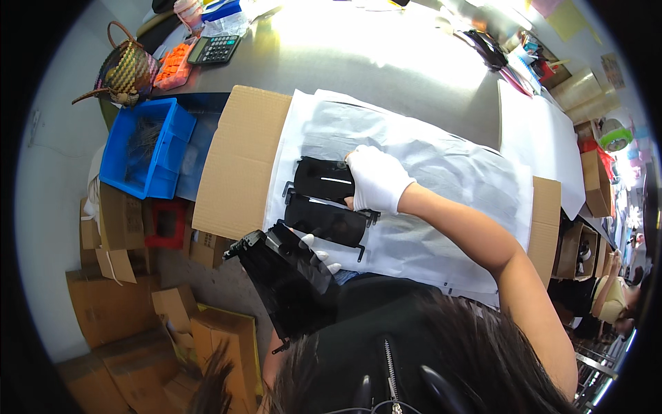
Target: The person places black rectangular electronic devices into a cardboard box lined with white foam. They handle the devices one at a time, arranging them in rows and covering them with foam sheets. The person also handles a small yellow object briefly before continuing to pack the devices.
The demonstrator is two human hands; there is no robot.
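My right hand [377, 178], in a white glove with bare fingertips, grips the right end of a black plastic part [318, 178] that lies on white sheets [450, 176]. Just below it on the sheets rests a similar black part [326, 220] with small hooked arms at its ends. My left hand [320, 253], gloved in white, holds more black plastic parts [289, 290] at the near left edge of the sheets; they hide most of this hand, and only some fingertips show. The sheets lie over cardboard [243, 160].
At the left stands a blue plastic bin [155, 155] with thin wire-like pieces. Beyond it are a woven basket [126, 70], a tray of orange pieces [175, 64] and a calculator [214, 50]. Cardboard boxes [222, 341] fill the lower left. Another person [610, 295] is at the far right.
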